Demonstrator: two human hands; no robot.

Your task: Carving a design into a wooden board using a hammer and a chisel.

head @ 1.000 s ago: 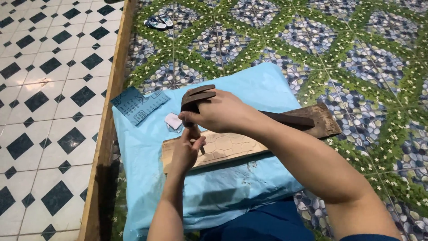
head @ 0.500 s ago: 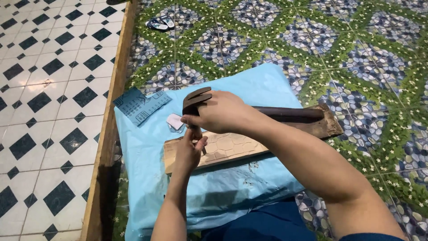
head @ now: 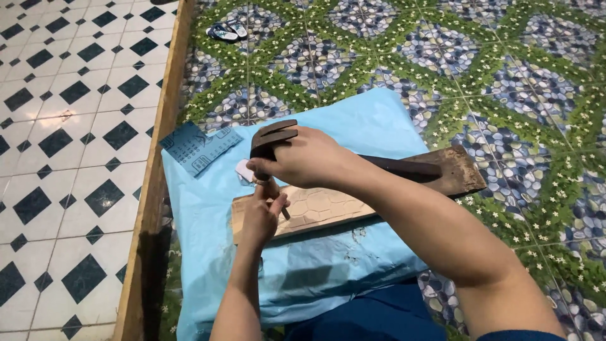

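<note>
No containers in view. Left to right:

Black-and-white diamond tiled floor (head: 63,158) on far left, ending at a long wooden border strip (head: 154,183). Right of it, green floral pebble-pattern floor (head: 505,82); a small pair of sandals (head: 228,31) lies on it at top.

Light blue plastic sheet (head: 315,278) spread over the patterned floor. On its upper left corner: a flat blue-grey printed card (head: 201,146), with a small white scrap (head: 243,169) just beside the hands.

Left hand (head: 260,218), fingers closed together around a thin chisel-like tool (head: 278,201), tip on the pale wooden board with carved hexagon pattern (head: 315,211). Board lies on the sheet, centre, tilted slightly up toward right.

Right hand (head: 309,161), fingers clamped on a dark wooden mallet (head: 273,139), head directly above the tool's top; touching or just clear, can't tell. Right forearm hides part of the board.

Behind the arm: dark weathered wooden plank (head: 454,167), touching the carved board's far end, half on the sheet, half on the floor.

Blue trouser fabric (head: 372,316) at the bottom edge.
</note>
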